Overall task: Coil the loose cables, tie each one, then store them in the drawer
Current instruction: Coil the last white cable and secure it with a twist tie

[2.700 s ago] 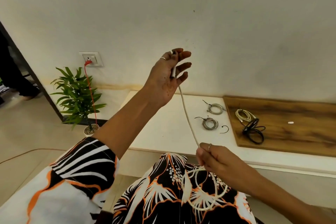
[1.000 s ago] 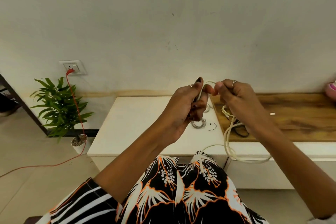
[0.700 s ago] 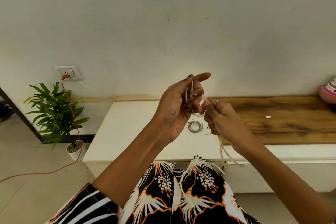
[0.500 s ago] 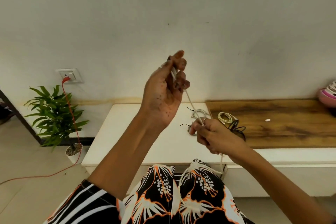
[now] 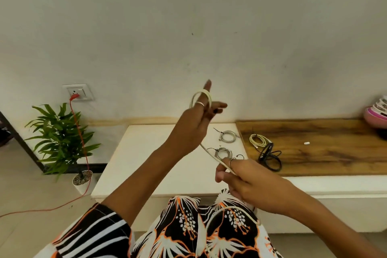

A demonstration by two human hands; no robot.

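- The left hand (image 5: 193, 130) is raised, back toward the camera, forearm sloping up from the lower left.
- Its forefinger points up, the other fingers (image 5: 218, 105) spread to the right; a cable (image 5: 211, 154) loops round the forefinger.
- A ring sits on one left finger.
- The right hand (image 5: 254, 182) is lower and nearer, forearm entering from the lower right.
- Its thumb and curled fingers pinch the cable, which runs taut up to the left hand.
- A ring shows on a right finger.
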